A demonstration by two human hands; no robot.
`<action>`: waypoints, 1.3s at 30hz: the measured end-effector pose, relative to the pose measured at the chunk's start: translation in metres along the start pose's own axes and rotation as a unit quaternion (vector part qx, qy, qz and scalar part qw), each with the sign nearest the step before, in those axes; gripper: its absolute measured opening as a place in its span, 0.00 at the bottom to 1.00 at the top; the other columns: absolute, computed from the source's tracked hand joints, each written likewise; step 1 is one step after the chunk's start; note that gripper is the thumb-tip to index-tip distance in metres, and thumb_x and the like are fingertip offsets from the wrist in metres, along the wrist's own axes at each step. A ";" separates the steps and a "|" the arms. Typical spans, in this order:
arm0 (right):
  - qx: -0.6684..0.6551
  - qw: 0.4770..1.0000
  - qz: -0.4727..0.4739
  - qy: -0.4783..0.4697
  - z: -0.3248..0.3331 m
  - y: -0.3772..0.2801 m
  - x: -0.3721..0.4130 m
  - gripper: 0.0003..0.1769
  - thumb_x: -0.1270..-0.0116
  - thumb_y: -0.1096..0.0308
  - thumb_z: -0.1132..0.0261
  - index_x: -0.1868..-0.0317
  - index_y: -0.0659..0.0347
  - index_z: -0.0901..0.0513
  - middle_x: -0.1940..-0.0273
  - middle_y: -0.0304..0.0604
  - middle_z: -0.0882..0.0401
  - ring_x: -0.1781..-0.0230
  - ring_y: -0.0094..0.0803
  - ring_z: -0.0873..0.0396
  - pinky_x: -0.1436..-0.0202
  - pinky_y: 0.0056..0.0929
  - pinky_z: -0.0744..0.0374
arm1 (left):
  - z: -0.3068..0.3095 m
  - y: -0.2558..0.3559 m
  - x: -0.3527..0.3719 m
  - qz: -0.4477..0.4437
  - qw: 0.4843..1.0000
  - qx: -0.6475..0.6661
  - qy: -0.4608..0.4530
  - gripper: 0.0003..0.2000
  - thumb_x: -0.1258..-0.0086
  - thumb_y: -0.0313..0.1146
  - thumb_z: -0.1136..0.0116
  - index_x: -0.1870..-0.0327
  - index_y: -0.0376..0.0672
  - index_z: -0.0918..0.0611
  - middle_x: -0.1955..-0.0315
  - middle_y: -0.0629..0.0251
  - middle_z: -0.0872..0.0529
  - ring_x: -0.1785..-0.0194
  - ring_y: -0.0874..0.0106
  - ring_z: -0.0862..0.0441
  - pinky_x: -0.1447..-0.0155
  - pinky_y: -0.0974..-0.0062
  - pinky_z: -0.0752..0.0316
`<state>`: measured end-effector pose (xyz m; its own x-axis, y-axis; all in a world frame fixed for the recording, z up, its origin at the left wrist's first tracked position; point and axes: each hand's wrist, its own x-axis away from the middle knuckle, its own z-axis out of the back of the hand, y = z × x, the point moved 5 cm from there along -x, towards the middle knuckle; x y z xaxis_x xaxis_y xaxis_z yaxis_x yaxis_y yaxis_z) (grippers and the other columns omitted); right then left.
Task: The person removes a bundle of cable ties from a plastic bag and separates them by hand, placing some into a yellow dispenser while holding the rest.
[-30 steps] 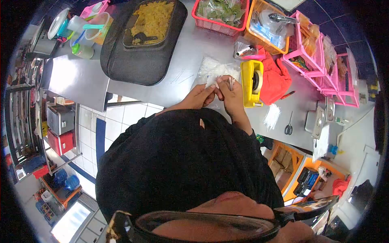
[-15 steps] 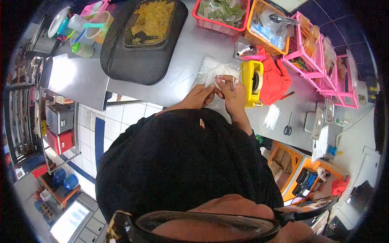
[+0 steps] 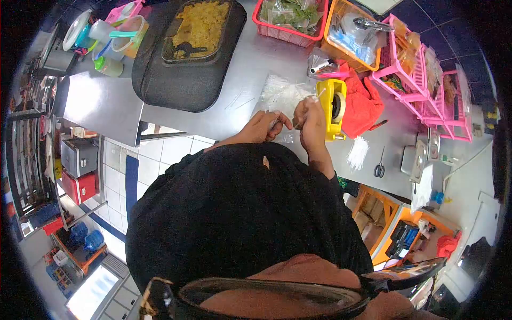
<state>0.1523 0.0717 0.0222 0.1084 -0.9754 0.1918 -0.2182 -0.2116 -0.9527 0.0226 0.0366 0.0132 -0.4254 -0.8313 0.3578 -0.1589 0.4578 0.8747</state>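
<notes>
My left hand [image 3: 265, 127] is closed, fingers curled at the near edge of a clear plastic bag [image 3: 271, 85] of thin white sticks on the metal counter. What it pinches, if anything, is too small to make out. Just to the right, my right hand [image 3: 311, 121] is closed too, between the bag and a yellow tape dispenser [image 3: 330, 88]. A small pale tip shows above its knuckles, but what the fingers hold is hidden. The two hands are slightly apart.
Right of the dispenser lie a red cloth [image 3: 362, 106], loose white sticks [image 3: 358, 154] and scissors [image 3: 379, 168]. A black tray [image 3: 213, 80] bears a pan of yellow food [image 3: 200, 26]. A red basket [image 3: 290, 36], an orange basket [image 3: 344, 57] and pink racks [image 3: 410, 96] stand behind.
My hands were together over the bag and are now parted. The right hand has moved a little right, closer to the tape dispenser, and turned; the left has shifted only slightly.
</notes>
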 end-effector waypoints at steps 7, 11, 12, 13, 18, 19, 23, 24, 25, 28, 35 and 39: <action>0.057 0.994 -0.062 -0.066 -0.022 0.000 0.010 0.09 0.31 0.63 0.45 0.64 0.60 0.30 0.83 0.30 0.35 0.84 0.15 0.41 0.81 0.17 0.42 | 0.000 -0.002 0.002 -0.001 0.999 -0.013 0.029 0.22 0.28 0.47 0.64 0.71 0.38 0.23 0.88 0.73 0.37 0.83 0.80 0.42 0.77 0.80 0.47; 0.043 0.997 -0.027 -0.061 -0.020 0.000 0.009 0.07 0.34 0.66 0.41 0.62 0.62 0.25 0.82 0.30 0.32 0.83 0.14 0.38 0.81 0.16 0.42 | 0.006 -0.009 -0.002 -0.001 0.999 -0.043 0.024 0.21 0.28 0.45 0.63 0.71 0.38 0.23 0.88 0.74 0.37 0.83 0.81 0.43 0.78 0.80 0.47; 0.040 0.998 -0.026 -0.051 -0.019 0.000 0.008 0.07 0.35 0.67 0.40 0.62 0.62 0.23 0.82 0.29 0.32 0.83 0.14 0.39 0.81 0.16 0.42 | 0.005 -0.006 -0.002 -0.010 0.999 -0.043 0.031 0.21 0.27 0.44 0.63 0.71 0.38 0.23 0.88 0.75 0.37 0.84 0.82 0.43 0.79 0.80 0.47; 0.036 0.998 -0.026 -0.042 -0.017 0.000 0.008 0.07 0.35 0.67 0.39 0.63 0.62 0.22 0.82 0.28 0.32 0.83 0.14 0.39 0.81 0.16 0.42 | 0.005 -0.004 -0.002 -0.020 0.998 -0.043 0.038 0.21 0.26 0.43 0.64 0.70 0.38 0.22 0.88 0.75 0.37 0.84 0.82 0.43 0.79 0.81 0.47; 0.082 0.996 0.004 0.025 -0.007 -0.002 0.006 0.09 0.37 0.66 0.37 0.64 0.63 0.17 0.85 0.25 0.35 0.86 0.12 0.42 0.82 0.16 0.44 | 0.003 -0.004 -0.004 -0.030 0.999 -0.018 0.014 0.20 0.26 0.45 0.64 0.69 0.39 0.23 0.87 0.76 0.38 0.83 0.82 0.44 0.77 0.81 0.47; 0.078 0.996 0.005 0.035 -0.006 -0.003 0.005 0.09 0.38 0.65 0.36 0.64 0.63 0.16 0.86 0.25 0.36 0.86 0.12 0.43 0.83 0.16 0.45 | 0.003 -0.003 -0.004 -0.027 0.999 -0.024 0.010 0.20 0.26 0.46 0.64 0.68 0.39 0.24 0.87 0.75 0.38 0.82 0.82 0.44 0.77 0.81 0.47; 0.065 0.996 0.016 0.050 -0.004 -0.002 0.004 0.09 0.38 0.65 0.36 0.64 0.63 0.16 0.86 0.24 0.36 0.86 0.12 0.43 0.83 0.16 0.46 | 0.003 -0.007 -0.006 -0.027 0.999 0.006 0.023 0.18 0.25 0.42 0.65 0.68 0.40 0.24 0.87 0.76 0.37 0.84 0.83 0.45 0.79 0.82 0.48; 0.068 0.996 0.023 0.054 -0.005 -0.004 0.004 0.09 0.38 0.65 0.36 0.63 0.63 0.16 0.85 0.24 0.36 0.86 0.12 0.43 0.83 0.16 0.46 | 0.003 -0.009 -0.006 -0.016 0.999 0.016 0.025 0.18 0.25 0.42 0.65 0.68 0.41 0.25 0.87 0.76 0.37 0.84 0.83 0.45 0.79 0.82 0.48; 0.070 0.995 0.030 0.057 -0.005 -0.006 0.005 0.09 0.37 0.65 0.36 0.63 0.63 0.17 0.85 0.24 0.35 0.86 0.12 0.43 0.83 0.16 0.46 | 0.004 -0.011 -0.006 -0.006 0.999 0.026 0.027 0.18 0.25 0.42 0.65 0.68 0.41 0.25 0.86 0.76 0.37 0.84 0.83 0.45 0.79 0.83 0.48; 0.042 0.992 0.061 0.105 0.000 -0.005 0.004 0.09 0.37 0.66 0.37 0.63 0.64 0.17 0.85 0.24 0.35 0.86 0.12 0.42 0.83 0.16 0.45 | 0.006 -0.016 -0.009 -0.001 0.999 0.037 0.010 0.17 0.25 0.42 0.64 0.69 0.42 0.26 0.86 0.75 0.37 0.83 0.83 0.45 0.79 0.83 0.48; 0.303 0.837 0.437 0.133 0.004 -0.030 0.025 0.11 0.46 0.72 0.37 0.60 0.60 0.17 0.83 0.36 0.26 0.86 0.27 0.30 0.81 0.27 0.32 | 0.011 -0.025 -0.016 0.034 0.987 0.158 0.013 0.16 0.26 0.44 0.63 0.69 0.43 0.27 0.87 0.76 0.39 0.84 0.82 0.46 0.79 0.82 0.48; 0.455 0.754 0.459 -0.116 -0.026 -0.018 0.036 0.13 0.51 0.71 0.34 0.62 0.52 0.15 0.82 0.38 0.26 0.83 0.34 0.26 0.80 0.31 0.29 | 0.012 -0.013 -0.015 0.051 0.984 0.167 0.039 0.15 0.27 0.44 0.63 0.70 0.45 0.29 0.87 0.76 0.40 0.84 0.83 0.46 0.79 0.83 0.48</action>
<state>0.1353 0.0387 0.0520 0.5064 -0.6262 -0.5928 0.4407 0.7789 -0.4463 0.0202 0.0465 -0.0078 -0.3866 -0.7918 0.4729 -0.4081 0.6067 0.6822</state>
